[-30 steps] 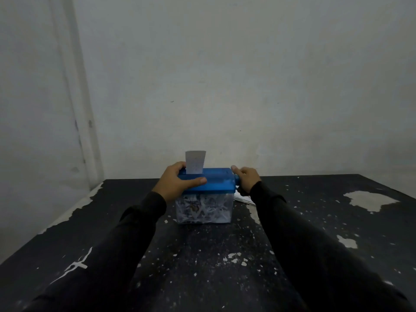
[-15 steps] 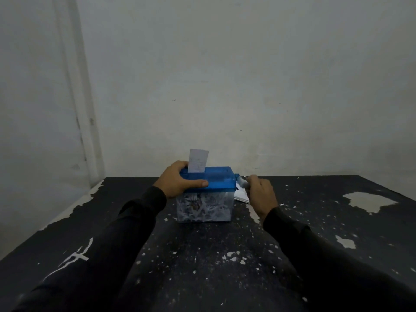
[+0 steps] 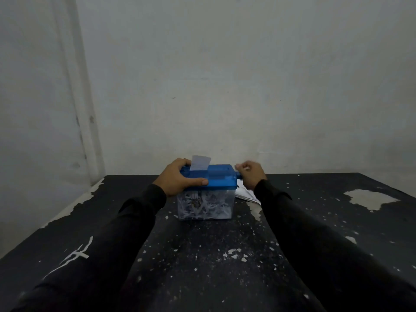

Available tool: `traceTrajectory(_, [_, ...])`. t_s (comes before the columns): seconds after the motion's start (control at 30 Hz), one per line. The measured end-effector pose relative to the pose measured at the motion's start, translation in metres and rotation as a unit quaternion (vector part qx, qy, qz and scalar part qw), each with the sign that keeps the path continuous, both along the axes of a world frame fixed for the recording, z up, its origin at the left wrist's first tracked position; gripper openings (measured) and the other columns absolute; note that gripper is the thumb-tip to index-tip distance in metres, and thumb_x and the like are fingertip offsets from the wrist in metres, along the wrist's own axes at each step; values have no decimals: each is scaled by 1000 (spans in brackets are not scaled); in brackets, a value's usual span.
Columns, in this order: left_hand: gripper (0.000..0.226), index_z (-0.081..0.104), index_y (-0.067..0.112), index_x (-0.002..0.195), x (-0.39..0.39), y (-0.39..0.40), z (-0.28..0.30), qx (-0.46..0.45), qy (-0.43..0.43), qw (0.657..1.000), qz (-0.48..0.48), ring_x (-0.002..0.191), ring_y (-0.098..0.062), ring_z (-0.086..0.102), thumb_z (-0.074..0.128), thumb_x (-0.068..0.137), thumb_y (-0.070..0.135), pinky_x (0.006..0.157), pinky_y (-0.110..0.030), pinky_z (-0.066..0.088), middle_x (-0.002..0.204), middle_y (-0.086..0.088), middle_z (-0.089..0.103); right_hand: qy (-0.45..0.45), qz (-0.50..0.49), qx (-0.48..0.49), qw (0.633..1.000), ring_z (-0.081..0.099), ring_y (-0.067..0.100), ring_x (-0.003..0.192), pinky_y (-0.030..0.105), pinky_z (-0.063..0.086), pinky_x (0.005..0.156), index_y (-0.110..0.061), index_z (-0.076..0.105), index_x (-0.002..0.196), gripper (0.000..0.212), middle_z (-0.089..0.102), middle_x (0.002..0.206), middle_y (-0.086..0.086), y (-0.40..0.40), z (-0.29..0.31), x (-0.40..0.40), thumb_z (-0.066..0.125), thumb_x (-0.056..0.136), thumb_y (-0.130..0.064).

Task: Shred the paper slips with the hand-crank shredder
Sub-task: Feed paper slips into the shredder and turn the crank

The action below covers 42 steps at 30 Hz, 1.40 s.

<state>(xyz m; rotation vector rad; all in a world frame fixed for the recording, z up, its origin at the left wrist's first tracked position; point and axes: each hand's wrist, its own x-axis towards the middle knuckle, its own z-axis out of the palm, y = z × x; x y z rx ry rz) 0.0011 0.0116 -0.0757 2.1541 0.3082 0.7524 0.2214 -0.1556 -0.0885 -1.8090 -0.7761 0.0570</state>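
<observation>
Currently the left hand [image 3: 177,180] is clamping the shredder [image 3: 210,181] by its blue lid, thumb along the front edge, while a paper slip [image 3: 200,162] is standing in the slot just behind. Right of the shredder, the right hand [image 3: 251,174] is gripping the crank; cranking hard with a loosened hold could be tipping the box.

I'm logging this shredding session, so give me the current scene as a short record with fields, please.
surface: black table with chipped paint
shredder: blue lid on clear bin of shreds
slip: white paper slip upright in the slot
left hand: left hand grips the lid's left end
right hand: right hand curled at the crank
spare paper: white sheets lying right of the bin
</observation>
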Motion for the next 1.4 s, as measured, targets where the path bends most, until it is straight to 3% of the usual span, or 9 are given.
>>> traceTrajectory(0.17, [64,63,27,106,0,-1,1,1,-4,1000,4,96,-15,67,94,58,58,79,-28,57,113,0,66,-1,2,-47,999,46,16,61,33,40,61,-12,57,65,40,55,64,5,-26,-52,-21,52,102,-25])
traceTrajectory(0.3, [77,64,29,105,0,-1,2,4,-5,1000,4,98,-15,67,87,44,71,86,-37,59,113,1,65,-38,-19,44,998,39,14,55,32,32,54,-19,48,58,49,44,56,0,-46,-57,-49,48,105,-33])
traceTrajectory(0.4, [86,65,26,108,0,1,2,14,-1,1000,6,99,-15,65,86,42,76,89,-39,59,114,4,63,-39,23,147,988,40,12,59,39,36,56,-21,44,59,37,43,59,-1,-58,-42,-64,43,95,-32])
traceTrajectory(0.63, [99,65,22,114,1,5,-1,28,0,1000,14,101,-13,65,85,38,83,89,-36,59,114,6,62,-40,102,140,984,47,0,59,14,39,57,-12,60,81,38,55,63,-16,-42,16,-44,37,109,-25])
traceTrajectory(0.77, [99,64,23,118,0,5,-2,20,-4,1000,9,103,-11,64,86,40,79,90,-32,59,117,6,62,-51,45,89,994,61,27,74,40,55,75,-11,62,86,47,68,84,13,-10,26,-12,44,102,-51])
traceTrajectory(0.9, [93,63,23,122,0,4,-2,17,-8,1000,3,106,-8,62,87,47,72,89,-25,56,120,7,60,-22,-14,56,998,60,25,76,38,51,66,-20,56,86,26,68,89,10,5,14,1,59,97,-44])
traceTrajectory(1.13, [89,66,28,121,0,2,-4,-3,-20,1000,5,109,-7,62,88,47,71,93,-28,55,123,10,61,-34,-5,-88,996,39,12,54,24,32,48,-13,53,58,41,50,59,3,-27,-32,-16,59,98,-20])
traceTrajectory(1.27, [92,66,26,123,0,2,-4,-6,-20,1000,6,110,-6,62,89,47,71,92,-26,55,124,10,60,3,58,-61,996,34,7,43,21,33,47,-15,49,54,46,43,47,-5,-52,-42,-28,58,98,-17])
traceTrajectory(1.4, [90,66,27,124,1,3,-4,-9,-15,1000,4,111,-8,62,90,48,70,95,-31,56,125,10,59,55,130,-30,989,36,10,41,21,32,44,-6,55,64,45,45,50,3,-65,-30,-29,55,104,-27])
